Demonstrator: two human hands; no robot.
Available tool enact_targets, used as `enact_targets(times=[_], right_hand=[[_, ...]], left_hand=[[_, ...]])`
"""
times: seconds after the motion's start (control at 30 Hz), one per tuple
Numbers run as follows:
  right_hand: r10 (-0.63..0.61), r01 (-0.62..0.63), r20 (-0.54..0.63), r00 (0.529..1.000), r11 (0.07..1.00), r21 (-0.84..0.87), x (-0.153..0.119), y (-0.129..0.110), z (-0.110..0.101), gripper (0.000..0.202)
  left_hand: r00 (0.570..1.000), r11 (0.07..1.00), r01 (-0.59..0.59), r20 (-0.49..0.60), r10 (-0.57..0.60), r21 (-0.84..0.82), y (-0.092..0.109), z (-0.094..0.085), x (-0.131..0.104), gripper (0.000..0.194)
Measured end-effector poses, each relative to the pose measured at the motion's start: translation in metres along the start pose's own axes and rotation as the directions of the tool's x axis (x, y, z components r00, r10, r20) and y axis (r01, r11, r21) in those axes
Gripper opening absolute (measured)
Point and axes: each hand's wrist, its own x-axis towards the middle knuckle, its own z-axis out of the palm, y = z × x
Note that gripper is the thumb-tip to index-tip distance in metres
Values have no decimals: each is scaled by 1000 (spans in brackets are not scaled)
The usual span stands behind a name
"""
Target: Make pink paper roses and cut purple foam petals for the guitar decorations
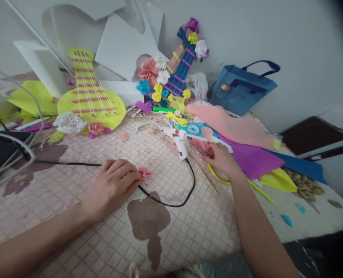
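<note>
My left hand (117, 185) is closed around a small pink paper flower (144, 174), which shows beyond its fingertips just above the tabletop (110, 243). At the right, my right hand (222, 158) grips the handles of a pair of scissors (200, 149), whose blades point left over some crumpled pink paper. Between the hands and a little farther back lies a white glue gun (180, 143), and its black cord loops across the table near my left fingers.
A yellow paper guitar (93, 102) leans at the back left, and a blue one (179, 75) with paper flowers stands behind the glue gun. Paper sheets (237, 125) and a blue bag (240, 90) are at the right. A dark device (3, 150) with cables sits far left.
</note>
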Motion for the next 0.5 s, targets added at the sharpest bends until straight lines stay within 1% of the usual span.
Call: enact_targets(times=[0.17,0.3,0.33,0.4,0.47,0.5], right_hand=[[53,-54,33,998,997,50,4,5,9,14],[54,-55,14,998,996,68,3,9,7,12],[48,-47,-3,999,996,69,3,8,5,13],[20,-13,-78,997,996,90,1,2,1,15],[-12,42,-183,983,987,157,-1,-11,-2,17],[-29,75,-213,977,974,215,-2,-20,-2,18]], left_hand=[[1000,1000,-7,4,7,-9,1,-1,1,5],[1000,1000,-8,3,8,-4,1,0,1,6],[1000,1000,-9,0,9,-4,1,0,0,6],[1000,1000,-15,-4,15,-6,0,0,0,6],[1000,1000,-22,-9,22,-6,-1,0,0,5],[1000,1000,-25,-10,25,-6,-2,0,0,5]])
